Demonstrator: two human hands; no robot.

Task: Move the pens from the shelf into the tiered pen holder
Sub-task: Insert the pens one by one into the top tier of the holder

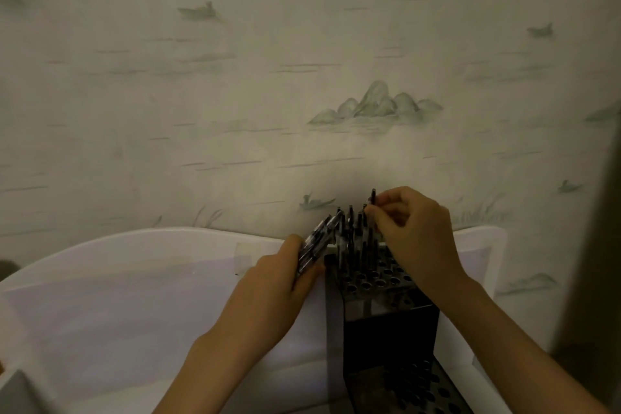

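Pens fill my left hand (289, 267): I grip a bundle of pens (316, 244) with my fingers curled round them, their tips fanning up and right toward the wall, just left of the tiered pen holder (379, 282). My right hand (413, 228) hovers over the holder's top tier, thumb and fingertips pinching a single pen (373, 196) near its upper end and holding it upright. Several standing pens (356, 232) already sit in the back holes. The dark holder rests on the white shelf (141, 279), against the wallpapered wall (302, 77).
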